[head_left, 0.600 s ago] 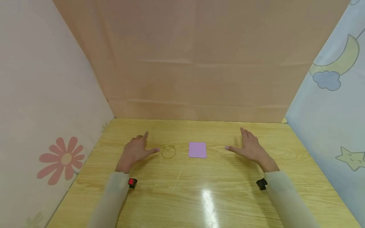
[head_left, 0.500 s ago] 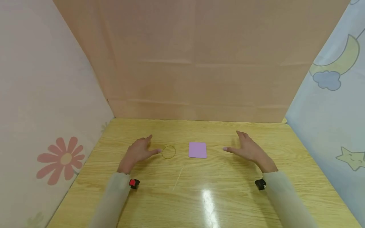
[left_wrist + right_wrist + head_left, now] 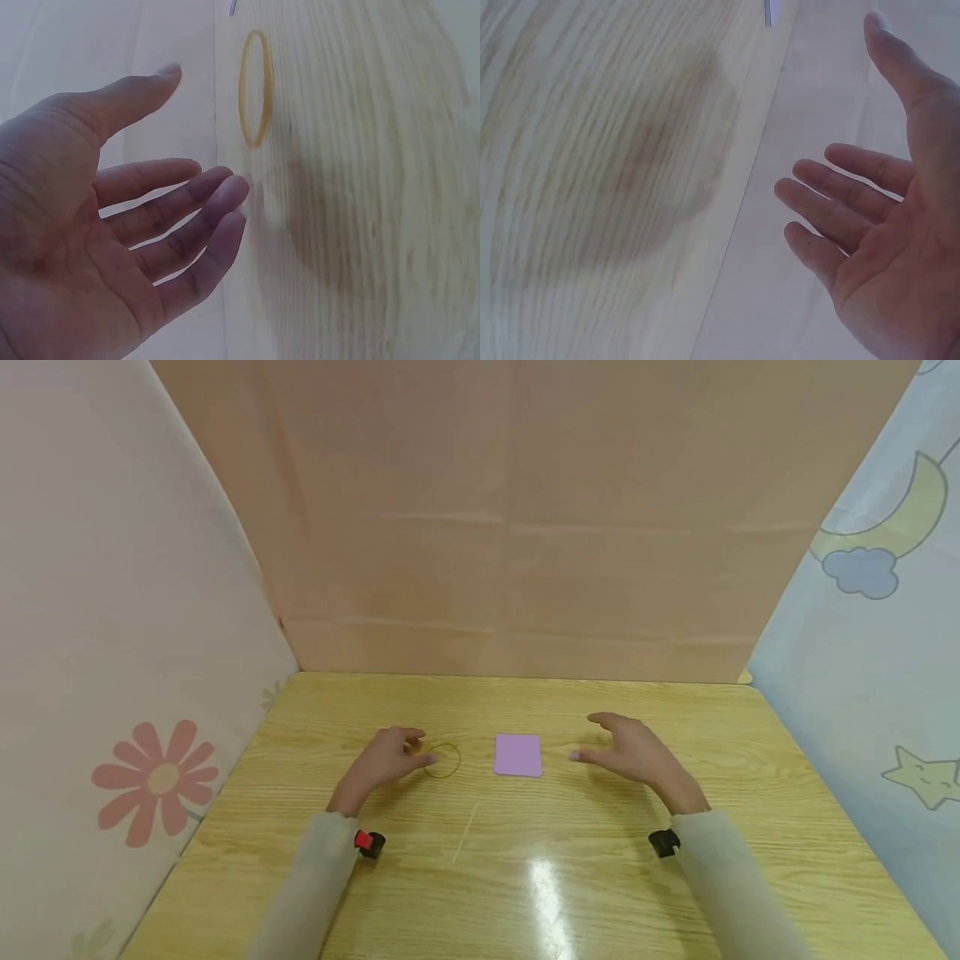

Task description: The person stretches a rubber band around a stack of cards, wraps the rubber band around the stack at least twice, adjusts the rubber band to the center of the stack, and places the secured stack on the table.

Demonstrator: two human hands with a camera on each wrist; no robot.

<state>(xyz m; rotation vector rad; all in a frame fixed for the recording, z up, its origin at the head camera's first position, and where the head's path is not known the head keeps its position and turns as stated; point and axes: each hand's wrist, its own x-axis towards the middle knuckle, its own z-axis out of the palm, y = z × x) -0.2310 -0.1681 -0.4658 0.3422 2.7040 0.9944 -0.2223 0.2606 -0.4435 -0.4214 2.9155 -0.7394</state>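
A thin yellow rubber band (image 3: 459, 762) lies as a loop on the wooden table, left of a flat purple square (image 3: 518, 755). My left hand (image 3: 384, 762) hovers at the band's left side, its thumb tip overlapping the loop in the head view. In the left wrist view the band (image 3: 241, 90) lies beyond the relaxed, slightly bent fingers (image 3: 176, 244), and the palm is bare. To the right of the square, my right hand (image 3: 637, 753) is held above the table, thumb pointing toward it. Nothing is in this palm (image 3: 900, 292) either, and its fingers are loosely extended.
The wooden table (image 3: 637, 902) has a bright light reflection near its front and a thin pale line left of centre. A brown panel (image 3: 517, 568) stands along the back edge. Printed cloth walls, with a flower (image 3: 162, 779) and a moon (image 3: 911, 510), flank both sides.
Both hands have moved inward: the left rightward to the rubber band, the right leftward toward the purple square. The left fingers have bent closer to the thumb. Band and square stay put.
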